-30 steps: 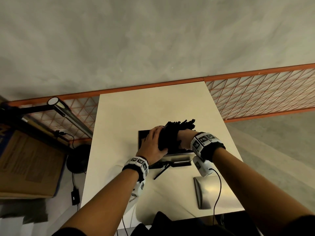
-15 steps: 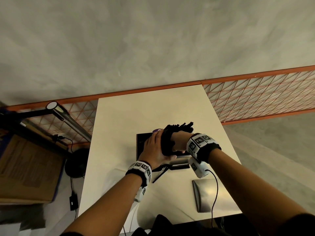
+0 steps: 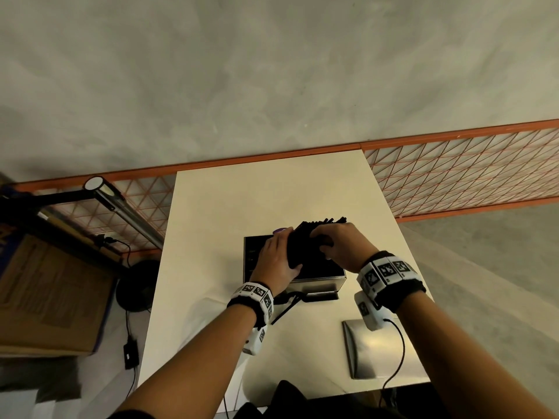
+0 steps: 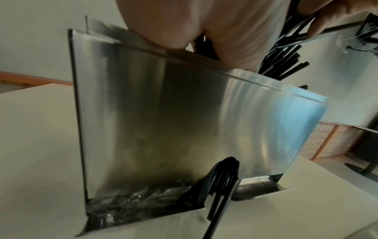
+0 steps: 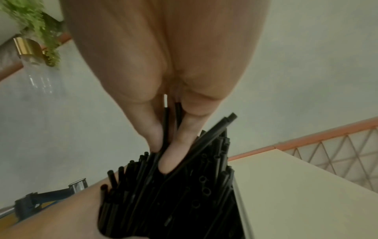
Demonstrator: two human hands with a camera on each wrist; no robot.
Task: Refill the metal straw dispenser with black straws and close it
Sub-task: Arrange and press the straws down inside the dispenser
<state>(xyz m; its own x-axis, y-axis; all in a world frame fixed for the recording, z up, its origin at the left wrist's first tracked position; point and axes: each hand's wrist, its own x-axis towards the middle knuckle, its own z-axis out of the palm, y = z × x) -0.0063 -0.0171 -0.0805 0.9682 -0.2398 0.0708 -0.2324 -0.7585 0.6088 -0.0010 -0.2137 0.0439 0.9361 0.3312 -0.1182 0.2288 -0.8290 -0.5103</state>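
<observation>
Nearest to the person, a flat metal lid (image 3: 367,347) lies on the white table (image 3: 217,207), near its front right edge. Beyond it stands the metal straw dispenser (image 3: 314,284), open at the top, with a few loose straws (image 4: 219,182) sticking out of its lower tray. Above the opening, the left hand (image 3: 276,261) wraps its fingers around a bundle of black straws (image 3: 305,237). The right hand (image 3: 338,247) pinches some straws of the bundle between curled fingers (image 5: 180,145). Behind the table runs an orange mesh fence (image 3: 465,173).
</observation>
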